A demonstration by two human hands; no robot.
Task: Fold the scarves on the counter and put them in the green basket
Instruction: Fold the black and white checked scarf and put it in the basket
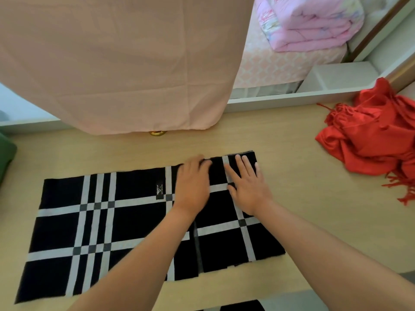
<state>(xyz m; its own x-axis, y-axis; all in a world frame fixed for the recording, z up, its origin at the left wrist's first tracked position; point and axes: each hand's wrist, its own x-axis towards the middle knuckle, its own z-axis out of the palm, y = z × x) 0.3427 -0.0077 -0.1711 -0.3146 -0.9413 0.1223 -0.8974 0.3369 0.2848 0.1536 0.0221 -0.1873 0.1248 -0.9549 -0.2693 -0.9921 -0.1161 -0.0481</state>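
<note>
A black scarf with white checks (107,223) lies flat on the wooden counter (314,221), folded over at its right end. My left hand (193,185) and my right hand (248,184) press flat on the far edge of the folded part, side by side, fingers straight. A crumpled red scarf with fringes (372,140) lies at the right of the counter. A dark green edge, perhaps the green basket (5,158), shows at the far left.
A pink cloth (121,63) hangs down over the back of the counter, with a small gold object (158,133) under its hem. Folded pink bedding (312,23) and a white ledge (292,98) lie behind.
</note>
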